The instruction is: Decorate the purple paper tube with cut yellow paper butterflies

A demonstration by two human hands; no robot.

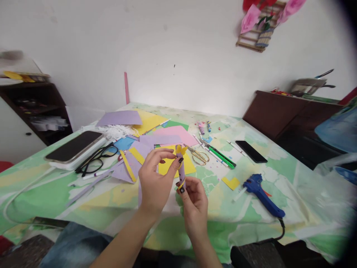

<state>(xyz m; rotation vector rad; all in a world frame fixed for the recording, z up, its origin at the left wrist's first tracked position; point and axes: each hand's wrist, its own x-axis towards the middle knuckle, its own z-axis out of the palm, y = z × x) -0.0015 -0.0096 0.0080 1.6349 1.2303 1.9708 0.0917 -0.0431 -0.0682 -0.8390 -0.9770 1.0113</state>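
Observation:
A slim purple paper roll (181, 172) stands almost upright between my hands, over the middle of the table. Yellow paper points flare from its top, dark spots mark its side, and a yellow band circles its lower part. My right hand (195, 201) grips the roll low down, thumb against the yellow band. Near the top, my left hand (156, 175) pinches it, its thumb across the front and its index finger beside the yellow points. Behind the roll lie a yellow paper sheet (191, 167) and gold-handled scissors (201, 158).
Purple paper (119, 118), yellow strips (128, 166) and glasses (96, 163) lie left, beside a phone on a white box (76, 147). To the right are a green cutter (221, 156), a black phone (251, 151) and a blue glue gun (263, 195) with its cord.

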